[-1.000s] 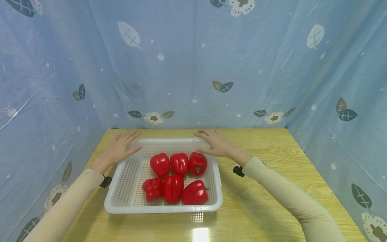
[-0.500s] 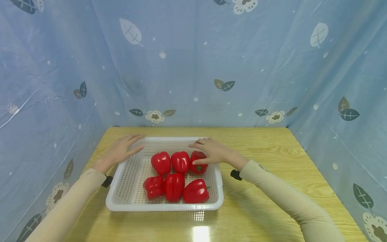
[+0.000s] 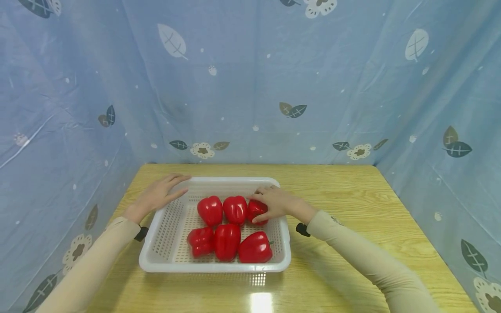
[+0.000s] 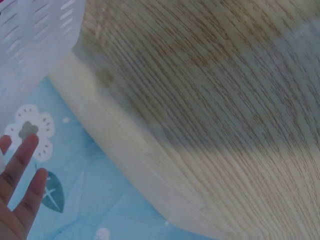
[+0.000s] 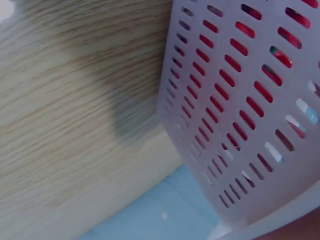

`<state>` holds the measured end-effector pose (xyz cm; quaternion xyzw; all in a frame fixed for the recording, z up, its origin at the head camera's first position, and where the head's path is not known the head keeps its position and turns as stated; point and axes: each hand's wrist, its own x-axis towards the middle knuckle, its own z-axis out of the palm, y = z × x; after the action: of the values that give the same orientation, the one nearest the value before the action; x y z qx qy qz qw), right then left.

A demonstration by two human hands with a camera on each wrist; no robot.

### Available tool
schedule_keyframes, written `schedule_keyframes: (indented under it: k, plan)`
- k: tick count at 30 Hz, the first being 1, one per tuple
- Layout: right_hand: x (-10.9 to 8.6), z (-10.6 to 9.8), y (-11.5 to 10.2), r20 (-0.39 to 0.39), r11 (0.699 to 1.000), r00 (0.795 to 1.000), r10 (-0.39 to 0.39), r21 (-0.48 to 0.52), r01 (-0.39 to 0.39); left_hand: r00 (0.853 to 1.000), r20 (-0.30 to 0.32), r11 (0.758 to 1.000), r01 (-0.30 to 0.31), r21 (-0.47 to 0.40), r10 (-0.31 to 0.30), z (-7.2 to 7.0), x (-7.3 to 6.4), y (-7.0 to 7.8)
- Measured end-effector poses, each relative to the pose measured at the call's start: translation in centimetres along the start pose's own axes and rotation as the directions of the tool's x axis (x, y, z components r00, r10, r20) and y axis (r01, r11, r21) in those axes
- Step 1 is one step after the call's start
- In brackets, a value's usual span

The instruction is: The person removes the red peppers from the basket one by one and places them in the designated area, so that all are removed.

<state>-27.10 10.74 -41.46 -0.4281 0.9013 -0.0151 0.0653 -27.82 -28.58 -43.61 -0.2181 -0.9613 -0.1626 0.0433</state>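
Several red bell peppers sit in a white perforated plastic basket (image 3: 211, 268), in a back row and a front row. At the right end of the back row, my right hand (image 3: 275, 202) reaches over the rim with its fingers and thumb curled round a red bell pepper (image 3: 256, 209), partly hiding it. My left hand (image 3: 158, 194) is held over the basket's back left corner, thumb apart from the fingers, nothing in it. In the left wrist view its spread fingers (image 4: 31, 197) show beside the basket wall. The basket wall hides most of the right hand in the right wrist view.
The basket stands on a wood-grain table (image 3: 332, 187), left of its middle. A blue curtain (image 3: 235, 87) with leaves and flowers closes off the back and both sides. Other peppers, such as the front right bell pepper (image 3: 254, 248), lie close together.
My right hand has come down and forward from above the basket's right rim onto the back right bell pepper. My left hand has hardly moved. The view has shifted slightly.
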Motion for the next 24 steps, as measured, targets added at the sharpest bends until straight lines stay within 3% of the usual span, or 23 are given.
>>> schedule_keyframes:
  k: [18, 24]
  plan:
    - [0.5, 0.1, -1.0, 0.065, 0.998, 0.996, 0.065, 0.008, -0.066, 1.000, 0.016, 0.999, 0.022, -0.040, -0.022, 0.0, -0.1, 0.1]
    - [0.3, 0.0, -1.1, 0.078, 0.997, 0.996, 0.053, 0.045, -0.056, 1.000, 0.008, 0.999, 0.028, -0.045, -0.028, 0.1, -0.1, 0.1]
